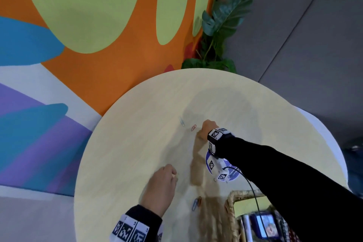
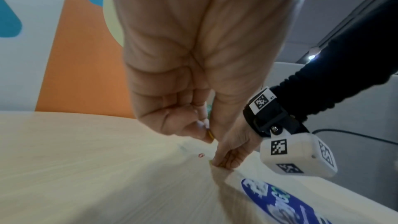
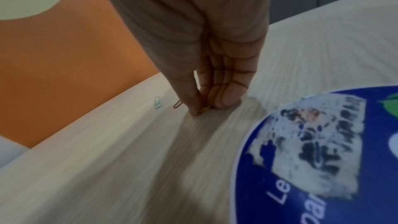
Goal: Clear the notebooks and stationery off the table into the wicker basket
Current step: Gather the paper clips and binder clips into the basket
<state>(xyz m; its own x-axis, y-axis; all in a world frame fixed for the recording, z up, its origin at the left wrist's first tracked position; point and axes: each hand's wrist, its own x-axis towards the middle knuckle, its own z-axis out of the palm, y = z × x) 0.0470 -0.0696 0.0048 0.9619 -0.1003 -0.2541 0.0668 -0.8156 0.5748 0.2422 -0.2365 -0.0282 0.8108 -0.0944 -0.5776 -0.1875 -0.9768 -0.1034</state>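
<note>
Small coloured paper clips lie on the round pale table (image 1: 137, 143). My right hand (image 1: 200, 132) reaches to the table's middle; its thumb and fingertips (image 3: 226, 100) pinch a yellow paper clip (image 3: 205, 108) that lies on the surface. A red clip (image 1: 193, 127) and a light blue clip (image 1: 182, 122) lie just left of that hand. My left hand (image 1: 173, 175) hovers nearer me, fingers curled, pinching a yellow-orange clip (image 2: 211, 134). A blue clip (image 1: 194, 205) and an orange clip (image 1: 200, 201) lie beside the wicker basket (image 1: 230, 214).
A round blue sticker (image 1: 231, 175) is on the table under my right wrist. The basket at the near right holds notebooks and a blue item. A potted plant (image 1: 218, 31) stands behind the table's far edge, by the orange wall.
</note>
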